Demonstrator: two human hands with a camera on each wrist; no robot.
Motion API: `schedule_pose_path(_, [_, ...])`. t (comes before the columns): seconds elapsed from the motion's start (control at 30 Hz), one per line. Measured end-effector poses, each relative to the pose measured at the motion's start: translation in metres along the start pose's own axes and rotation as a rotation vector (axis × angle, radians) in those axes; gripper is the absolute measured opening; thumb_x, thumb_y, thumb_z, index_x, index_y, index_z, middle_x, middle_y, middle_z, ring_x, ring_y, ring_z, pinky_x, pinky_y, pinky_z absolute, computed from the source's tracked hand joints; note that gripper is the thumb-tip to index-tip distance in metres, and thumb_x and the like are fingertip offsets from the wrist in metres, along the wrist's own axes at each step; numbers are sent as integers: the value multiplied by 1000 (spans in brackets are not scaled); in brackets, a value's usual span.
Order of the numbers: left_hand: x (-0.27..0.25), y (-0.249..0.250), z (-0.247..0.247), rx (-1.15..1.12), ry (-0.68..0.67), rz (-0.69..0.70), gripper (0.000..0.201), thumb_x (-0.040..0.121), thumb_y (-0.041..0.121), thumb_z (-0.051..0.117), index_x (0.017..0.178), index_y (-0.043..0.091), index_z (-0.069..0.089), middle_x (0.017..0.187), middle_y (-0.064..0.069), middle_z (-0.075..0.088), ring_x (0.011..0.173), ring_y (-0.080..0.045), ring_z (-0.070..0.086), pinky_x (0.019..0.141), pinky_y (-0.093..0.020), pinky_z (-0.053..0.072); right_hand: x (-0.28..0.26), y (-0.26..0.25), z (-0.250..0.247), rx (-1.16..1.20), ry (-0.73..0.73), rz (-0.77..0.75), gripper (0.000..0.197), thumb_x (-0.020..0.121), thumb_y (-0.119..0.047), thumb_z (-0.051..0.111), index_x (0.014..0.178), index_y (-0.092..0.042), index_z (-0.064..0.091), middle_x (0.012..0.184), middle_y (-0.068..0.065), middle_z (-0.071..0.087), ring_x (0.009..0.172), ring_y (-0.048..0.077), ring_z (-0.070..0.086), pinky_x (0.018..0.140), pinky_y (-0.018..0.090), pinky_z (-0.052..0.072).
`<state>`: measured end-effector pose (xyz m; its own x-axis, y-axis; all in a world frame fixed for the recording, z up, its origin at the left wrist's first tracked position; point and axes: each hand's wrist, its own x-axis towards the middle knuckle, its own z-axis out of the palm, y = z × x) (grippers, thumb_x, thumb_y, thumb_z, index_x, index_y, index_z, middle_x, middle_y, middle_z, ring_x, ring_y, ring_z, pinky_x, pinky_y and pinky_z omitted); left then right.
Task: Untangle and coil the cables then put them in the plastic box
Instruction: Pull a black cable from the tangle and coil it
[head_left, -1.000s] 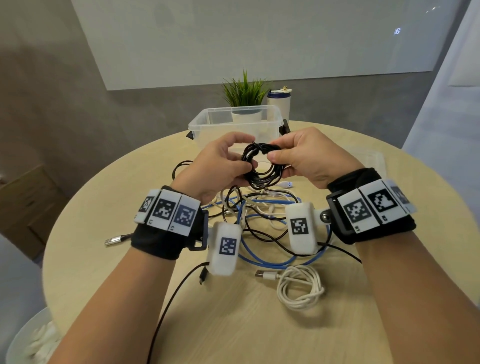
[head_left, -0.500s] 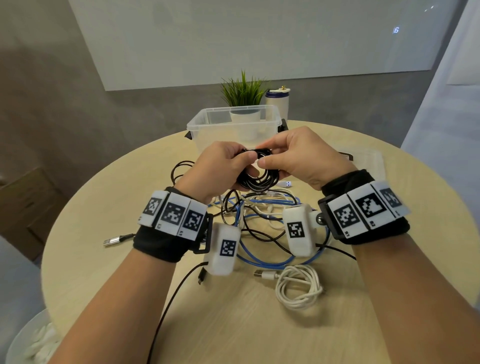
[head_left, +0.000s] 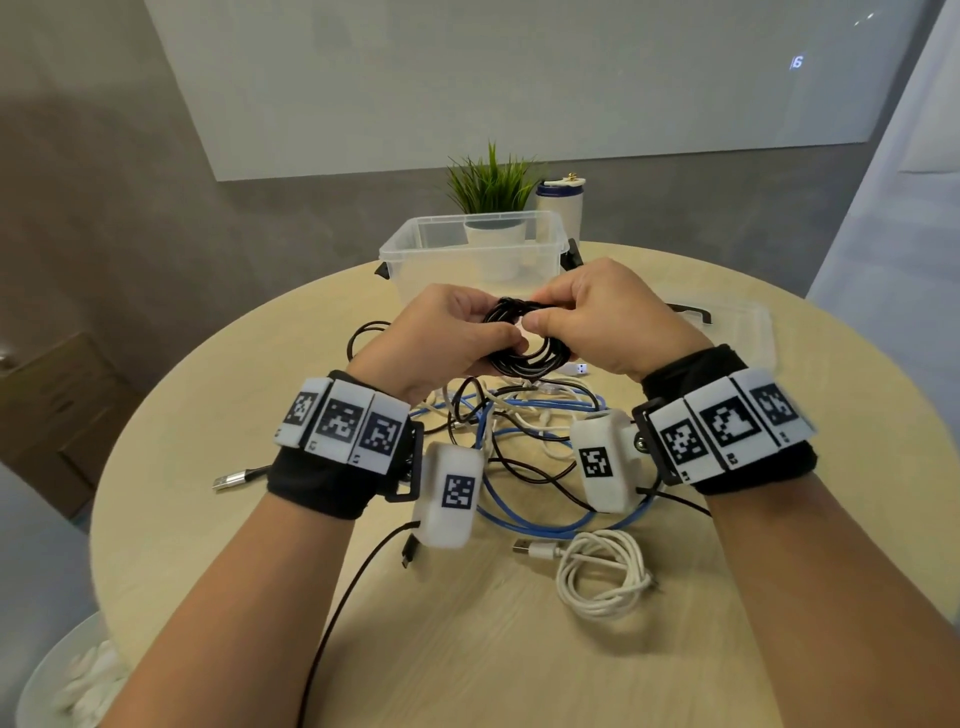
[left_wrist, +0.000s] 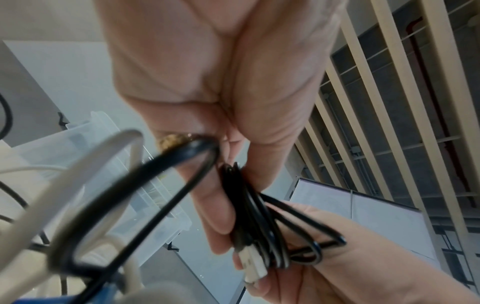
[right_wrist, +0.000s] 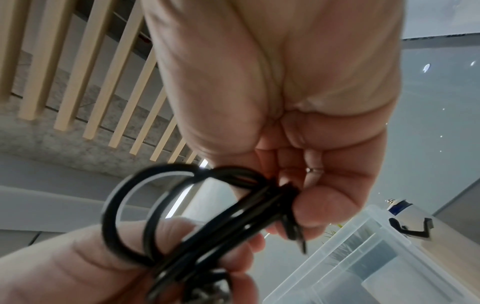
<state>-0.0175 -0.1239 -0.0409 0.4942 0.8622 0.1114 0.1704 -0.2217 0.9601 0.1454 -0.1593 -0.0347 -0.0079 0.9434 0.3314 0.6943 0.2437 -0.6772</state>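
Both hands cover part of the coiled black cable (head_left: 519, 343), so its ends stay unseen from the head view. The loose black cable (head_left: 343, 613) runs off the near edge. In the left wrist view, a near white cable (left_wrist: 78, 174) is blurred.

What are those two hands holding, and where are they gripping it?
A coiled black cable: the left hand and the right hand pinch the bundled loops at the coil's top.

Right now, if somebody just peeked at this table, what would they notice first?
Probably the black cable coil, held up above the table between the left hand and right hand, both pinching it. Next, the messy tangle of blue, white and black cables lying underneath, and the clear plastic box waiting open at the far edge.
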Motion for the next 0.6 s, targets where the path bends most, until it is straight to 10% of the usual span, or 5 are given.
schedule_pose_path(0.23, [-2,3,0,137,-29,-62,8,92,7,60,85,8,63,78,-6,72,67,-11,70,61,-18,55,0,-3,-7,28,-43,3,17,85,-16,71,101,-17,75,73,-7,66,68,4,58,63,18,46])
schedule_pose_path(0.43, [-1,-3,-10,428,-46,-122,29,80,39,66,82,11,73,88,-15,73,85,-30,68,93,-50,51,3,-4,-5,-11,-189,84,13,89,-18,66,99,-21,74,86,7,72,81,25,69,77,37,59])
schedule_pose_path(0.6, [-12,10,-14,637,172,36,28,91,36,62,114,20,63,101,4,62,87,-11,58,76,-26,45,0,-6,-13,-13,-226,129,9,90,-14,65,94,-18,72,84,7,72,74,21,68,73,32,60])
